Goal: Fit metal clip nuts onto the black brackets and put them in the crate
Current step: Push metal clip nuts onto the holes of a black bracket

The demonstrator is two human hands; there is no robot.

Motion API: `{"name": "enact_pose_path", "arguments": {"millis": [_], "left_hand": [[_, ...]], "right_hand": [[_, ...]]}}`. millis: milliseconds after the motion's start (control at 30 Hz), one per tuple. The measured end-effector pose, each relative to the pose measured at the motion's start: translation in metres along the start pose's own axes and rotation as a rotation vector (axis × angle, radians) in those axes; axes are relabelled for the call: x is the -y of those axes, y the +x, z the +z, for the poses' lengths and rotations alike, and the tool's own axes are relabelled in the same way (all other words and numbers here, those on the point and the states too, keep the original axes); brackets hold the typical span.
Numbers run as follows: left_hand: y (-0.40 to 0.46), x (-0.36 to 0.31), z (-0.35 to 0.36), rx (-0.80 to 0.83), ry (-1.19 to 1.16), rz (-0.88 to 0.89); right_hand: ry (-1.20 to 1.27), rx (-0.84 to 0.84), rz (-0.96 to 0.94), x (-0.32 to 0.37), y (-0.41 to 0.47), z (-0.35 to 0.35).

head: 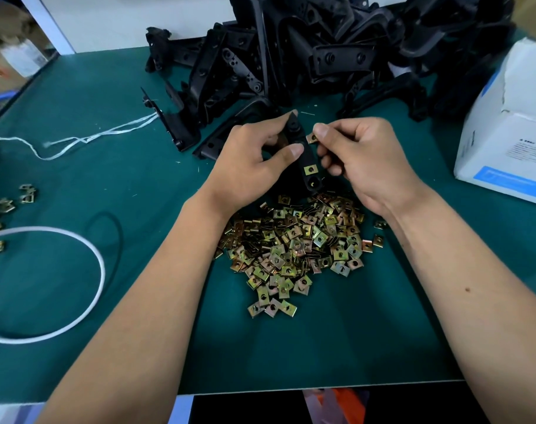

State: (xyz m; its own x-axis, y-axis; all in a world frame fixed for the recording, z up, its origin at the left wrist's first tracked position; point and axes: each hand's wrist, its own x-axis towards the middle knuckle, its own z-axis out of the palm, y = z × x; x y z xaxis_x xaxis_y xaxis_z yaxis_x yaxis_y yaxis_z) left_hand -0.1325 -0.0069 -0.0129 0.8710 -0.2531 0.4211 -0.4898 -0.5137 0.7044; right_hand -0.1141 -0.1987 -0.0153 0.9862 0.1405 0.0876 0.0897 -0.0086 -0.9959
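L hand (254, 154) grips black bracket (303, 162) above clip nut pile (294, 243); one clip nut (310, 170) already on it. R hand (361, 157) pinches loose clip nut (312, 138) at bracket edge, bracket's upper end hidden by fingers; crate not visible

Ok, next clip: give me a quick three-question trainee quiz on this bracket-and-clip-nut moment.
1. True or false: the bracket in hand already carries one fitted clip nut.
2. Which hand pinches the loose clip nut? A) left hand B) right hand
3. Fill in: the clip nut pile lies on the ____ mat, nearer the person than the bracket heap.

Key: 1 true; 2 B; 3 green.
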Motion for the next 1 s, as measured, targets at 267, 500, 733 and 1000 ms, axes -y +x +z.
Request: {"name": "enact_pose_path", "arguments": {"millis": [267,500,733,1000], "left_hand": [[0.001,0.001,-0.001,-0.006,0.056,-0.015],[0.002,0.005,0.000,-0.015,0.085,-0.033],[0.001,-0.005,-0.006,0.026,0.056,-0.006],[0.003,-0.010,-0.008,0.067,0.072,0.013]], "right_hand": [[0.017,0.026,0.036,0.003,-0.001,-0.002],[-0.088,0.008,0.002,0.002,-0.001,0.000],[-0.258,0.114,-0.063,0.010,-0.001,-0.009],[-0.391,0.203,-0.148,0.017,0.005,-0.016]]}}
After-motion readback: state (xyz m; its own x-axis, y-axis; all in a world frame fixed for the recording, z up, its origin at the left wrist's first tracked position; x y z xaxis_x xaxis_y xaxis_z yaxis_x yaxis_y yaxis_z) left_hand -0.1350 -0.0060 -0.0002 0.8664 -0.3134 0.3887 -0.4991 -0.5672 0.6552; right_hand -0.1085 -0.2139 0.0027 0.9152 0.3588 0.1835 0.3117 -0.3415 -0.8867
